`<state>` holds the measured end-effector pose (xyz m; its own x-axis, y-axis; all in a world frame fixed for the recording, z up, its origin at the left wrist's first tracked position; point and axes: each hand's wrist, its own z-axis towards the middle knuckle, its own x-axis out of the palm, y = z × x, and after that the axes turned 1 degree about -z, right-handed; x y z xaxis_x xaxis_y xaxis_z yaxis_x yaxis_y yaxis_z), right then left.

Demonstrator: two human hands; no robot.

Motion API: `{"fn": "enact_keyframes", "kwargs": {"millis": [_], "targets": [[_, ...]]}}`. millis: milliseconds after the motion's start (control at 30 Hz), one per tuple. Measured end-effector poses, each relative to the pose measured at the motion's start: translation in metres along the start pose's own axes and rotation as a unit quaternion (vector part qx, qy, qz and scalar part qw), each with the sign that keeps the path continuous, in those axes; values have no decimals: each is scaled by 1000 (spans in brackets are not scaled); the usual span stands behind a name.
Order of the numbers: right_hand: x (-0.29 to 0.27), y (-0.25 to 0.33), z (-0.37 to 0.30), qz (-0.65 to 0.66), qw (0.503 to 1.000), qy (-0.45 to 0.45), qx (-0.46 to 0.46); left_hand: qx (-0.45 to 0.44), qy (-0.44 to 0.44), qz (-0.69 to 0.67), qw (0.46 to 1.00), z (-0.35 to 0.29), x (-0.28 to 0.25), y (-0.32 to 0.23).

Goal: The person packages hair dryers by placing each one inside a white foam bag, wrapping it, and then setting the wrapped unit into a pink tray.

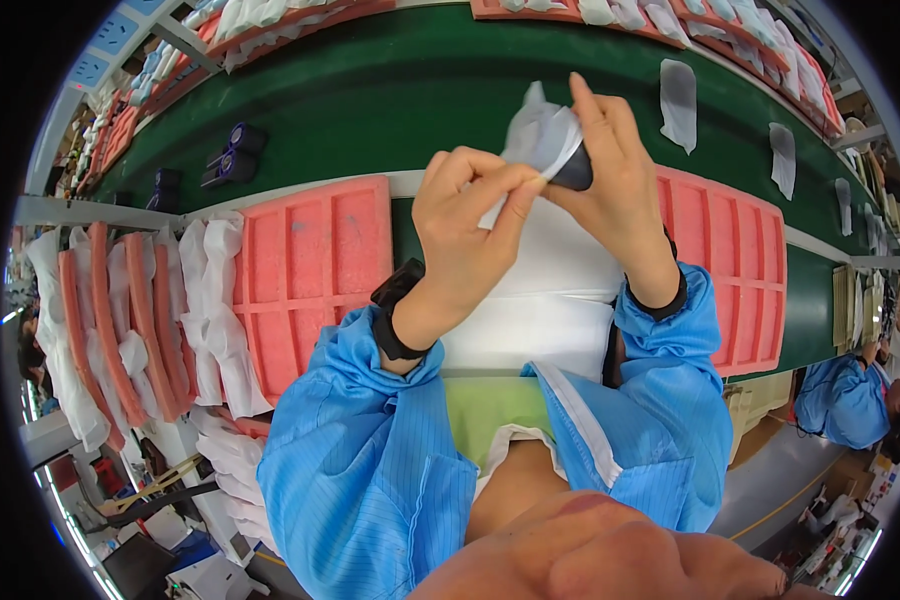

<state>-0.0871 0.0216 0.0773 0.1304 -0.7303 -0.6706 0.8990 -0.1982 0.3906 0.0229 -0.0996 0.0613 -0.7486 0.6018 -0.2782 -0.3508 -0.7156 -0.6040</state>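
Note:
A dark, rounded object (573, 172) sits partly inside a thin, translucent white bag (542, 132), raised above the work surface in front of me. My right hand (610, 165) wraps round its right side, index finger pointing up. My left hand (467, 215) is closed, pinching the bag's edge between thumb and index finger. The object's exact kind is hidden by the bag and fingers. Below both hands lies white sheet material (530, 325), close to my body.
Pink foam trays with compartments flank me, one left (315, 235) and one right (745, 270). Beyond runs a green conveyor belt (370, 110), carrying dark purple-rimmed parts (235, 155) at left and pieces in translucent bags (678, 105) at right. White-wrapped items (210, 290) stand at far left.

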Motion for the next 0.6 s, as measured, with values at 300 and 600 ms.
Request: {"fn": "enact_keyframes", "kwargs": {"millis": [300,600], "targets": [[14,-15,2,23,1000,11,10,88,81,-73,990,-24,24,-16],[16,4,-8,423,892,55,147,-87,92,-19,992,11,-2,14]]}}
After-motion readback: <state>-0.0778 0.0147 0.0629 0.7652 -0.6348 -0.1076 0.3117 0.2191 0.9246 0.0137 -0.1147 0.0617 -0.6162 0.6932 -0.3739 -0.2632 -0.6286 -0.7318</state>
